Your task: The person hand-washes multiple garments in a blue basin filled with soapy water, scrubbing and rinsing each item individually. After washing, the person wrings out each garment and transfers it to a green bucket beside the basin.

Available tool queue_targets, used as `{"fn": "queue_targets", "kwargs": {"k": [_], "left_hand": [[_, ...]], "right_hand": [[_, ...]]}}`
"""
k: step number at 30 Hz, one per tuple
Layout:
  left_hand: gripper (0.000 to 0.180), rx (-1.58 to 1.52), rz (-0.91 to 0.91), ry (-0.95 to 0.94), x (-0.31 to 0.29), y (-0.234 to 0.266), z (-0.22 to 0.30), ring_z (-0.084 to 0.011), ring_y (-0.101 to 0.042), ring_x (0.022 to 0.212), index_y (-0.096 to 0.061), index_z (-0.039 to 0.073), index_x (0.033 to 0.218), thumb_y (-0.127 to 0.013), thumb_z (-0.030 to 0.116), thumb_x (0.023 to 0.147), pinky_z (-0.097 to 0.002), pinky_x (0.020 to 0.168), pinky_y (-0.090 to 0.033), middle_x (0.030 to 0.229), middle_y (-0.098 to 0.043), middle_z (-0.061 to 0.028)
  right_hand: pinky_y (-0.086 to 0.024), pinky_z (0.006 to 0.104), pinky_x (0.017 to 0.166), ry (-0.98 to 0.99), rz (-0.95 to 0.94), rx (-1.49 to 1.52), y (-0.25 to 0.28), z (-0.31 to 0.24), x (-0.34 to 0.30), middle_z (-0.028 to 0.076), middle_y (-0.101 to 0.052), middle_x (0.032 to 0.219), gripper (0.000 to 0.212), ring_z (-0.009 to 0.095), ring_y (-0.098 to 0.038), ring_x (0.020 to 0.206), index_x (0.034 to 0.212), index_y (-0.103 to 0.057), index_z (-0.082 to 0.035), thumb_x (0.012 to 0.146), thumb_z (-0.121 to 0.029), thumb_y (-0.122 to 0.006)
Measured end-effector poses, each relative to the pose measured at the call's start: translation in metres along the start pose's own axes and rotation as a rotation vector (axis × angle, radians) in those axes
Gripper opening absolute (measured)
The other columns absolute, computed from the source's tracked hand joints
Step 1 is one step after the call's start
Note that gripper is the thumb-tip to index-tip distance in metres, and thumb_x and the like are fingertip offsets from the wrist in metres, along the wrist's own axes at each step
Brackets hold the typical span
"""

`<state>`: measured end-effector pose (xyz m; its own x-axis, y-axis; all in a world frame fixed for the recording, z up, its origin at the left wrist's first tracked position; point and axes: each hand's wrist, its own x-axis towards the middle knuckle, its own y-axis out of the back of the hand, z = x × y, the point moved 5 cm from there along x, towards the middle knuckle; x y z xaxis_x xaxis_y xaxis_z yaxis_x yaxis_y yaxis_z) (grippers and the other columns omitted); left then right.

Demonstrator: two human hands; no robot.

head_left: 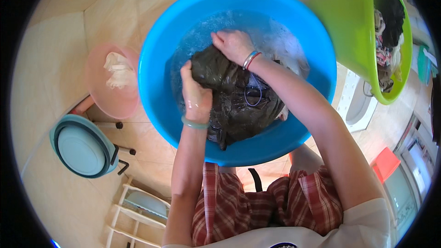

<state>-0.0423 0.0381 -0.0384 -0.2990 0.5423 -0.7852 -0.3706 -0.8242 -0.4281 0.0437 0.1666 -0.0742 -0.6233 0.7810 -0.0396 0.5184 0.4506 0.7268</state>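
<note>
Dark wet garment: the black-brown cloth (239, 119) is held bunched between the two hands, its upper part raised and its lower folds spread toward the near wall of the tub.
Left hand: the garment's upper left edge is gripped by the left hand (197, 96), with the thumb pointed upward along the cloth; a pale green bangle (195, 123) is worn at the wrist.
Right hand: the garment's top edge is clasped by the curled right hand (233, 47), placed above and to the right of the left one; the fingertips are hidden. Bracelets (250, 59) are worn at that wrist.
Cord: a thin purple loop (260, 96) is draped over the garment, below the right wrist.
Blue tub: the hands and garment are ringed by its wide rim (151, 59); sudsy water (188, 41) is held inside, and whitish cloth (289, 43) is seen at the right.
Green bucket: mixed clothes (390, 23) are contained in the tilted-looking bucket (342, 32), at upper right.
Pink basin: a cream cloth (119, 71) is held in the basin (98, 82), left of the tub.
</note>
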Motion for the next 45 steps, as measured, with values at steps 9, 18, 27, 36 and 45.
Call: {"fn": "queue_targets", "kwargs": {"k": [9, 18, 27, 36, 45], "left_hand": [[0.039, 0.096, 0.187, -0.051, 0.057, 0.082, -0.005, -0.0279, -0.051, 0.122, -0.043, 0.011, 0.138, -0.051, 0.02, 0.101, -0.0466, 0.102, -0.044, 0.134, -0.053, -0.0092], [0.045, 0.132, -0.244, -0.105, 0.0, -0.006, 0.027, -0.0259, -0.059, 0.112, -0.045, 0.011, 0.139, -0.058, 0.017, 0.096, -0.0407, 0.096, -0.05, 0.128, -0.056, -0.015], [0.031, -0.453, -0.92, 0.277, 0.017, 0.019, 0.011, -0.0177, -0.058, 0.1, -0.057, 0.02, 0.12, -0.05, 0.042, 0.1, -0.025, 0.079, -0.049, 0.109, -0.057, -0.0087], [0.035, 0.007, -0.218, -0.297, 0.012, 0.066, -0.011, -0.0168, -0.059, 0.099, -0.059, 0.016, 0.117, -0.05, 0.045, 0.099, -0.0275, 0.084, -0.049, 0.112, -0.058, -0.0067], [0.043, -0.065, -0.106, 0.004, 0.015, 0.011, 0.013, -0.0283, -0.053, 0.121, -0.054, 0.005, 0.129, -0.051, 0.033, 0.098, -0.0446, 0.104, -0.042, 0.133, -0.057, -0.0116]], "right_hand": [[-0.055, 0.0419, 0.076, -0.075, -0.507, -0.125, -0.015, 0.021, -0.011, 0.007, -0.057, 0.112, 0.027, 0.03, -0.064, 0.096, 0.121, -0.055, -0.017, 0.095, -0.026, -0.052], [-0.054, 0.0329, 0.066, 0.567, -0.196, 0.264, 0.019, -0.144, -0.083, 0.005, -0.052, 0.088, 0.011, 0.02, -0.062, 0.081, 0.092, -0.058, -0.013, 0.085, -0.021, -0.061], [-0.047, 0.0309, 0.046, 0.69, 0.06, 0.299, 0.02, -0.179, -0.063, 0.002, -0.043, 0.069, 0.034, 0.016, -0.058, 0.058, 0.066, -0.05, -0.013, 0.08, -0.035, -0.071], [-0.052, 0.0405, 0.049, 0.482, 0.088, 0.287, 0.012, -0.163, -0.024, 0.004, -0.066, 0.069, 0.022, 0.025, -0.067, 0.062, 0.06, -0.061, -0.016, 0.081, -0.025, -0.061], [-0.053, 0.0472, 0.074, -0.195, -0.12, 0.149, 0.002, 0.037, 0.001, 0.02, -0.066, 0.093, 0.035, 0.038, -0.064, 0.085, 0.091, -0.061, -0.003, 0.098, -0.035, -0.049]]}}
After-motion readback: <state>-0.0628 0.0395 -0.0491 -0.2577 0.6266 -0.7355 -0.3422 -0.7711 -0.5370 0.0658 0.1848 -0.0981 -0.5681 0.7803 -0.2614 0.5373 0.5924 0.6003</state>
